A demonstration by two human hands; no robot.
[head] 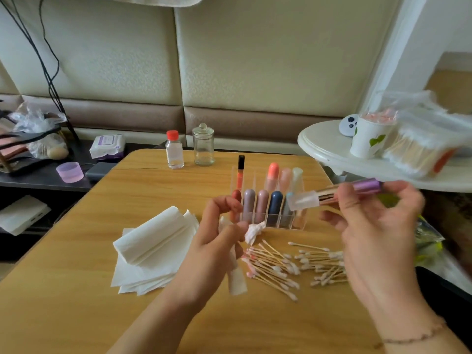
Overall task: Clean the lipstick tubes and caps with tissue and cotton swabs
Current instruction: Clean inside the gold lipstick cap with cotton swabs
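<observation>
purple lipstick tube (352, 191) in right hand (378, 226)

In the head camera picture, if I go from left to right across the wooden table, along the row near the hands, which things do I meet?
Stack of tissues → left hand holding a crumpled tissue → pile of cotton swabs → right hand holding a purple lipstick tube.

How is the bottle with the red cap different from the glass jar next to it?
The bottle has a red screw cap; the glass jar has a clear knobbed lid. The bottle is slimmer, the jar wider and a little taller. Both are see-through and stand upright on the table.
</observation>
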